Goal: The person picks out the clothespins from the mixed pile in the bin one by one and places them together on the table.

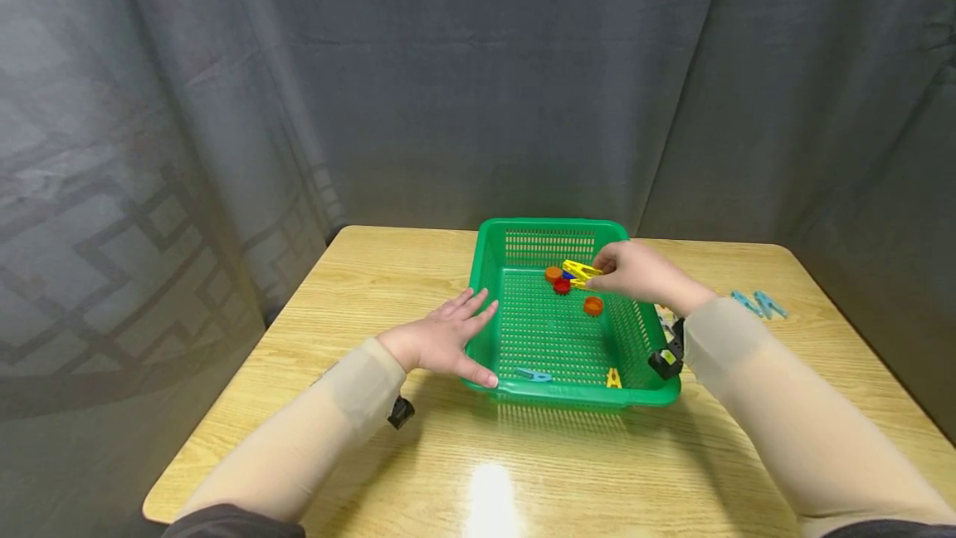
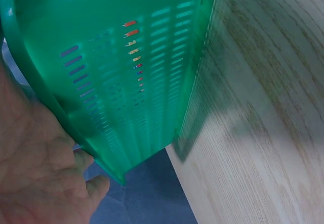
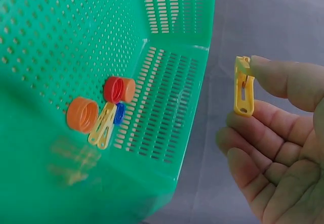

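My right hand pinches a yellow clothespin between thumb and fingers, above the right part of a green plastic basket. Inside the basket, toward the back right, lie a red bottle cap, two orange caps, one of them nearer the front, a blue cap and another yellow clothespin. Near the basket's front wall are a light blue clothespin and a yellow clothespin. My left hand rests at the basket's left rim, its fingers spread.
Two light blue clothespins lie on the wooden table to the right of the basket. Other small items sit just beyond its right wall, partly hidden by my right arm. Grey curtains hang behind the table.
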A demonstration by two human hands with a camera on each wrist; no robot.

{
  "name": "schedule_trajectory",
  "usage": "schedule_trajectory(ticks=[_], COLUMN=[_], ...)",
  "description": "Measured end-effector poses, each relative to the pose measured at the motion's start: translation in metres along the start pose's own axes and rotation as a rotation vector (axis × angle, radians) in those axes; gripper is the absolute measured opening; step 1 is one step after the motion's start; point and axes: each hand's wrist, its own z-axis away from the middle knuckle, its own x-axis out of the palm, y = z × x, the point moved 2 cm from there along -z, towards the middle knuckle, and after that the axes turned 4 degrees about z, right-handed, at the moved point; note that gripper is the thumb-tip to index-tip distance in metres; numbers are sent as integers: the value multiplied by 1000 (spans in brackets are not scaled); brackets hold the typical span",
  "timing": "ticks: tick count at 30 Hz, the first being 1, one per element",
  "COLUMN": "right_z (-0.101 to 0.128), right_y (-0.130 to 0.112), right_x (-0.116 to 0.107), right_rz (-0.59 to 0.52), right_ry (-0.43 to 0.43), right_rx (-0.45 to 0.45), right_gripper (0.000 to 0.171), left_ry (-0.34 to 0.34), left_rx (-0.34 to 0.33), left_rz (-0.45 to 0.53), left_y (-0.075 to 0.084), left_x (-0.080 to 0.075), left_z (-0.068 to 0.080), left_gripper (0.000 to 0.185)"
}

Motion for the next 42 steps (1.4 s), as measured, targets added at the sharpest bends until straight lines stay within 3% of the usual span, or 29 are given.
schedule_trajectory(ticks=[9, 17, 24, 30, 38, 42], right_z=[20, 39, 58, 71, 87, 91], right_y=[22, 45, 68, 93, 134, 151], right_x=[-12, -21, -22, -15, 5, 15], right_rz=[-15, -45, -23, -17, -9, 17], right_ry=[56, 96, 169, 223, 164, 128], right_rx=[73, 159, 229, 303, 433, 453], right_gripper=[40, 32, 55, 53, 61, 63], left_ry=[3, -3, 2, 3, 3, 2], left_rx=[0, -7, -1, 0, 5, 4], left_rz=[-16, -18, -14, -14, -8, -5], left_y=[-1, -1, 0, 0, 1, 1], left_x=[1, 1, 1, 1, 0, 0], left_z=[-3, -3, -3, -3, -2, -1], left_gripper=[113, 114, 114, 114, 114, 114])
